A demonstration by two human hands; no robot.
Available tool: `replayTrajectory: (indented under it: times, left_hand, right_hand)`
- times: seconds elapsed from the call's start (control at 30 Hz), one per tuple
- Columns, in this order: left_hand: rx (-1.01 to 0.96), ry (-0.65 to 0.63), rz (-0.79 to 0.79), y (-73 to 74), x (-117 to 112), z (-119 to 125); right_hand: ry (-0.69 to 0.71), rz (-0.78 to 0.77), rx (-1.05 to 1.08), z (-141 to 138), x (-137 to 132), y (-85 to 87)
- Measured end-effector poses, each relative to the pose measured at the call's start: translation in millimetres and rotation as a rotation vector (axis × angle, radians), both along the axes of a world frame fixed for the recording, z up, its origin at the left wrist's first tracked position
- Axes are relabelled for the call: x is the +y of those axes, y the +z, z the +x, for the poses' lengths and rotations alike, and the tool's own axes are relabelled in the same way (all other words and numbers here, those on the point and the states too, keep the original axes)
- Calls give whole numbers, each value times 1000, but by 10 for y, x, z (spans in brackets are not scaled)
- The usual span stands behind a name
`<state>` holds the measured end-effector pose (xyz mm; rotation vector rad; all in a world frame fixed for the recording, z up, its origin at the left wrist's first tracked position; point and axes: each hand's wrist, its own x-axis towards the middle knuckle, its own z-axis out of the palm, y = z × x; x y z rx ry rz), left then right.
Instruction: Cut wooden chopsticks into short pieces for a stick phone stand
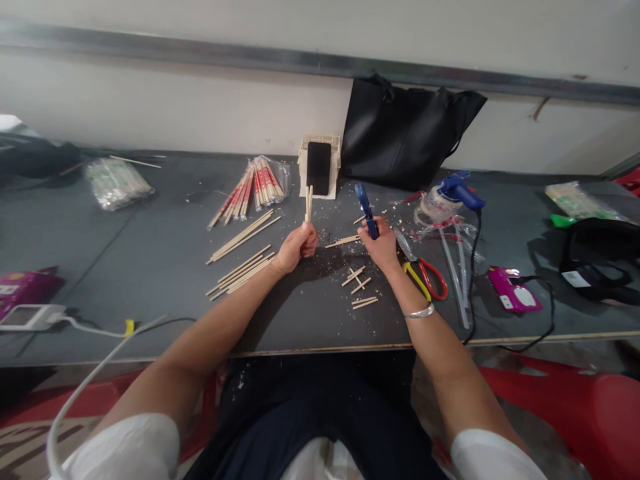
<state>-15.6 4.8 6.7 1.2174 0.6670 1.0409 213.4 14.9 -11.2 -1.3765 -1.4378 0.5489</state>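
Note:
My left hand (300, 245) is closed around a few pale wooden chopsticks (309, 200), which stand up from the fist. In my right hand (381, 243) is a dark blue pliers-like tool (366, 208), its upper end pointing up and away; its exact kind is hard to make out. Loose chopsticks (245, 239) lie left of my left hand. Short cut pieces of stick (365, 303), some crossed, lie in front of my right hand among small wood chips. Beside my right wrist rest scissors (436, 280) with red and yellow handles.
A phone (319, 167) leans on a small stick-built stand (336, 153) at the back. Wrapped chopsticks (260, 183), a black bag (400, 133), a blue glue gun (460, 191), clear glue sticks (454, 273) and a purple box (514, 290) with a cable lie around the table.

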Motion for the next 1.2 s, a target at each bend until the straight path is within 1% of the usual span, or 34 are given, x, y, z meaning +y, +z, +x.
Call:
replayTrajectory:
  times: [0.1,0.17,0.3,0.5,0.7,0.83,0.97,1.2]
  left_hand:
    - [31,34,78,-30,-10,31]
    - [25,41,100,-36,-7,47]
    - [-14,49,85,-23,10,49]
    - [-45,124,82,-33,19,30]
    - [6,144,22,-30,17,50]
    - [4,168,46,-22,12,62]
    - [-8,221,83,-22,2,70]
    - [34,168,45,-1,6,91]
  right_hand:
    - [-12,-14,15,-8,1,-3]
    - [-11,-20,20,-10,0,-4]
    - [2,-16,13,-10,-4,4]
    - [10,-26,7,2,-4,1]
    - [3,-25,-43,13,-6,-1]
    - [7,-12,-59,11,-11,8]
    - [-2,-11,-74,13,0,-11]
    - [10,27,-106,-8,3,-19]
